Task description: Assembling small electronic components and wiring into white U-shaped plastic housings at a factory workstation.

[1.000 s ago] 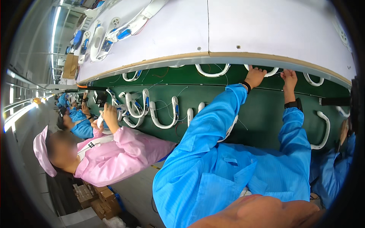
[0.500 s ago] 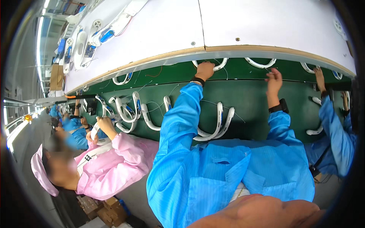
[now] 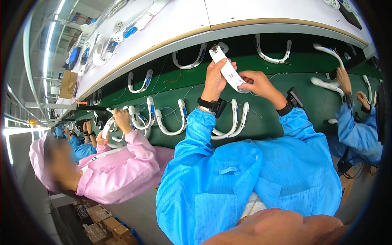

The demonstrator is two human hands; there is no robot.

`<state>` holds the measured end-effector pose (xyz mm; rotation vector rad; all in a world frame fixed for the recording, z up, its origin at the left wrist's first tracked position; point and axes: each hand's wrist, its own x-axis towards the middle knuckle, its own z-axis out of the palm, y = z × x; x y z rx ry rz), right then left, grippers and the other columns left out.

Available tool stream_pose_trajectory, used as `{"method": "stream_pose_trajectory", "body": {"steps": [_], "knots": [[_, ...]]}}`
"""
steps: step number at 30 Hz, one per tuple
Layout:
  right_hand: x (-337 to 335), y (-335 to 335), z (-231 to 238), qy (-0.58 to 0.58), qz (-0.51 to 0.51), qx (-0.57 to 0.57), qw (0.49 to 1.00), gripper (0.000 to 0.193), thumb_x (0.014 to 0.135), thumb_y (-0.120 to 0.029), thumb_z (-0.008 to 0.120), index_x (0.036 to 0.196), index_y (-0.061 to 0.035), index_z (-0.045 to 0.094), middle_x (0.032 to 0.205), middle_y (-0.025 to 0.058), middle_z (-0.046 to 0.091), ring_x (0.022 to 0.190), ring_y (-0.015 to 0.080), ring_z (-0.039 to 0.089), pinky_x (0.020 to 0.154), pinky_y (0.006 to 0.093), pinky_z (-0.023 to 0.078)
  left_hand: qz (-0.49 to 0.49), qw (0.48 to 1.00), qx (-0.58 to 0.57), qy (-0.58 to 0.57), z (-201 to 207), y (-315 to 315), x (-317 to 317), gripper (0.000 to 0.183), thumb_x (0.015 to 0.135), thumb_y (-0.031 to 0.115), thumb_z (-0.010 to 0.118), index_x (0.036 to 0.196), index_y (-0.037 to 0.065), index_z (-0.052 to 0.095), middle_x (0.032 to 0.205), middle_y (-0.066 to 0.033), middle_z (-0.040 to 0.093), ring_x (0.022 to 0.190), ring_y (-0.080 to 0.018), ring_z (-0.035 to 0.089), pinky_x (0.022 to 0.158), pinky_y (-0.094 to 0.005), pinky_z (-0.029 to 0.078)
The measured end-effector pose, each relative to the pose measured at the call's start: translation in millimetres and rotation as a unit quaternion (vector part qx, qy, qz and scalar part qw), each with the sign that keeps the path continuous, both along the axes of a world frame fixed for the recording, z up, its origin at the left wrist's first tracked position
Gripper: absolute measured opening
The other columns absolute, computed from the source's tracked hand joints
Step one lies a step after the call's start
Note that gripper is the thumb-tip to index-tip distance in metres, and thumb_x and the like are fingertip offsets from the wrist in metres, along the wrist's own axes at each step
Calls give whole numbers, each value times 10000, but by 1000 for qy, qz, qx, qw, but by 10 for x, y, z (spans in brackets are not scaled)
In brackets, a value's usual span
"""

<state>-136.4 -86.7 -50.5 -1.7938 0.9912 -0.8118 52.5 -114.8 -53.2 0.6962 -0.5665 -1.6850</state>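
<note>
A white curved plastic shell (image 3: 229,72) is raised above the green work surface (image 3: 200,92), its printed or detailed face turned up toward me. My left hand (image 3: 215,77) is closed around its upper part, thumb across the shell. The fingers of my right hand (image 3: 259,84) pinch its lower end. Nearer to me, white U-shaped shells (image 3: 234,126) lie nested on the green surface, partly behind my left forearm. Beyond my hands, another U-shaped shell (image 3: 274,61) lies at the right and one more (image 3: 191,66) at the left.
A raised white shelf (image 3: 179,24) with a wooden edge runs along the far side, holding white parts at its left. A person in pink (image 3: 118,171) works at my left. At my right, another person's blue sleeve (image 3: 354,126) reaches in. Cardboard boxes (image 3: 102,220) stand low at left.
My left hand has lifted a white shell off the far strip and brought it nearer. My right hand has moved left and in, and now grips its lower end. The view has shifted slightly.
</note>
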Motion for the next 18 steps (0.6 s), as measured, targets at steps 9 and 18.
{"method": "stream_pose_trajectory", "body": {"steps": [9, 18], "knots": [[-422, 328, 384, -283, 10, -53, 958, 237, 768, 25, 605, 999, 24, 653, 1085, 138, 630, 1050, 266, 598, 910, 368, 482, 38, 999, -14, 27, 60, 499, 114, 290, 861, 102, 564, 1128, 18, 491, 895, -117, 559, 749, -216, 570, 657, -337, 491], [-476, 643, 490, -551, -179, -35, 815, 434, 882, 43, 494, 1306, 22, 406, 1279, 207, 510, 937, 193, 628, 794, 304, 526, 55, 997, -51, 23, 50, 936, 36, 261, 866, 61, 533, 1104, 61, 426, 922, -117, 565, 789, -224, 582, 699, -362, 508]]}}
